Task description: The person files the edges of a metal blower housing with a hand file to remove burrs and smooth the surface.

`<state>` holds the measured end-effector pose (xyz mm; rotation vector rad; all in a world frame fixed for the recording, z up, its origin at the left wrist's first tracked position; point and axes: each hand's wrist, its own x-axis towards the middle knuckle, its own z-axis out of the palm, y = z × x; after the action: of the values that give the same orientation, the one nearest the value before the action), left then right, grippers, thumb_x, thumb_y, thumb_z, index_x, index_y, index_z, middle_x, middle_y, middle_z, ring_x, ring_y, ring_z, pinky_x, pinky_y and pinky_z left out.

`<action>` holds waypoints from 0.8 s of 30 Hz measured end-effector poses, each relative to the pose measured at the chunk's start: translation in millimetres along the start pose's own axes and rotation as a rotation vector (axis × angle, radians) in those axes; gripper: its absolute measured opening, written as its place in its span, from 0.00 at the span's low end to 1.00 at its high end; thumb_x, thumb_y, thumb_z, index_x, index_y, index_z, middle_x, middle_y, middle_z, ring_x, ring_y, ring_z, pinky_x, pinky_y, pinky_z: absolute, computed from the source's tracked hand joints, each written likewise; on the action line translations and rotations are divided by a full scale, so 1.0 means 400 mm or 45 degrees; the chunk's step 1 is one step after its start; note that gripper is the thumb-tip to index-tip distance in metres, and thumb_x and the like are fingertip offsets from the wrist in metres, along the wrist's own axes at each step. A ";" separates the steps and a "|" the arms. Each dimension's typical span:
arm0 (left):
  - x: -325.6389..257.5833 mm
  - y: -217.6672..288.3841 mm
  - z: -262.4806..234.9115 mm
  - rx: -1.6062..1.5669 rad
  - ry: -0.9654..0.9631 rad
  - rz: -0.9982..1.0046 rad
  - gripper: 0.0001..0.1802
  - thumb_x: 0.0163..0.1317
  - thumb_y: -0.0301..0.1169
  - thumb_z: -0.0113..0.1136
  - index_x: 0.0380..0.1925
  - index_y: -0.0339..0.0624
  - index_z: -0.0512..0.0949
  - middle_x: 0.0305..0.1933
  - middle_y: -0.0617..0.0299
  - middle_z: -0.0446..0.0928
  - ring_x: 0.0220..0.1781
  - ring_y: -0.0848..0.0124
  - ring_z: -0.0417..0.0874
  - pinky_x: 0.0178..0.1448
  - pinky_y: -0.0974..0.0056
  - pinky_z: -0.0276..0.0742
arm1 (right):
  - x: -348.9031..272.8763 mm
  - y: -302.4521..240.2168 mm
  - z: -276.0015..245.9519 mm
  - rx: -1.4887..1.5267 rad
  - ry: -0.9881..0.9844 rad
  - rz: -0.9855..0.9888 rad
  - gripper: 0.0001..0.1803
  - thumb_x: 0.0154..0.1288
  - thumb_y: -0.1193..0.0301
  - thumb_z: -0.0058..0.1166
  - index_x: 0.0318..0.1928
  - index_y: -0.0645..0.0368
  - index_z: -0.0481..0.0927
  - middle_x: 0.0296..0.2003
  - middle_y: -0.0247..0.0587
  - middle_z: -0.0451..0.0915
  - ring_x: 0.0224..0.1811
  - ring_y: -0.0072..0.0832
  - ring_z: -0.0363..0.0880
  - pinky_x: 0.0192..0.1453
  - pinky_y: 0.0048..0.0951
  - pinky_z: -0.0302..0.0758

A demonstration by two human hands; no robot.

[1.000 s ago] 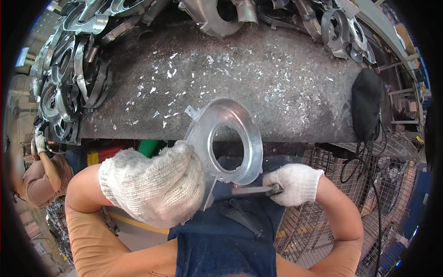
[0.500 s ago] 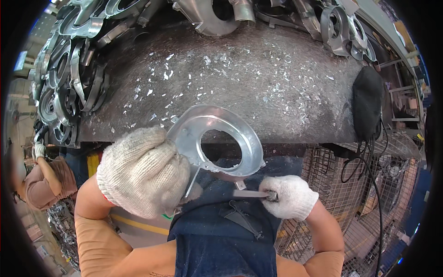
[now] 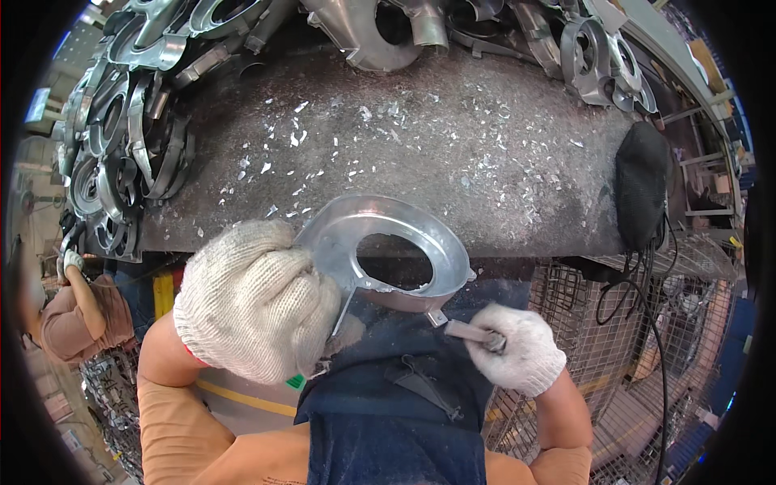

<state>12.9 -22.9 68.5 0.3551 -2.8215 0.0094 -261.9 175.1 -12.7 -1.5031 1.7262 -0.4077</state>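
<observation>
In a white knit glove, my left hand (image 3: 255, 303) is closed round the left side of a silvery cast-metal housing (image 3: 443, 234). The housing has a large round opening and is held tilted at the table's near edge, over my dark apron (image 3: 388, 436). My gloved right hand (image 3: 521, 347) grips a flat metal blade (image 3: 469, 331), perhaps a file or scraper; its handle is hidden in the fist. The blade's tip is close to a small tab (image 3: 437, 318) on the housing's lower rim; whether they touch I cannot tell.
Metal flakes litter the dark tabletop (image 3: 388, 153). Similar housings pile up at the left (image 3: 105, 178) and along the far edge (image 3: 364, 36). A black cloth-like bundle (image 3: 643, 186) with cables lies at the right. Below stands a wire cage (image 3: 582, 323). Another person (image 3: 85, 315) is at far left.
The housing has shifted slightly right and down in view, and its opening looks flatter. My right hand has moved a little right and down, turning the blade so its tip points up-left.
</observation>
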 end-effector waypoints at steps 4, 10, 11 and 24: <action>0.026 -0.007 -0.006 0.018 -0.070 0.089 0.28 0.28 0.46 0.75 0.33 0.43 0.91 0.28 0.64 0.84 0.40 0.60 0.89 0.53 0.48 0.91 | 0.021 0.006 0.008 -0.170 0.275 -0.027 0.07 0.61 0.73 0.66 0.40 0.51 0.84 0.33 0.42 0.88 0.35 0.46 0.91 0.39 0.44 0.87; 0.032 0.001 -0.015 0.020 -0.122 0.050 0.28 0.31 0.47 0.78 0.34 0.42 0.91 0.30 0.63 0.84 0.41 0.60 0.89 0.52 0.49 0.91 | 0.054 -0.024 0.043 -0.148 0.579 -0.024 0.12 0.61 0.74 0.69 0.45 0.53 0.84 0.40 0.46 0.91 0.40 0.47 0.93 0.45 0.44 0.90; 0.030 -0.002 -0.017 -0.001 -0.138 0.058 0.27 0.33 0.47 0.79 0.34 0.41 0.91 0.30 0.62 0.84 0.42 0.60 0.89 0.52 0.48 0.91 | 0.061 -0.018 0.062 -0.051 0.607 0.031 0.13 0.63 0.74 0.70 0.48 0.52 0.85 0.40 0.47 0.91 0.41 0.48 0.93 0.47 0.44 0.90; -0.007 0.123 0.007 -0.033 -0.024 -0.090 0.23 0.50 0.41 0.79 0.40 0.34 0.88 0.32 0.58 0.81 0.40 0.57 0.86 0.46 0.46 0.89 | 0.008 0.080 0.034 1.176 -0.579 0.062 0.12 0.61 0.78 0.76 0.45 0.62 0.91 0.37 0.35 0.90 0.39 0.24 0.88 0.44 0.28 0.83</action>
<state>2.5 25.4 66.4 0.4512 -2.8228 -0.0462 -273.6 183.4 -44.4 -0.7837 0.9784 -0.6593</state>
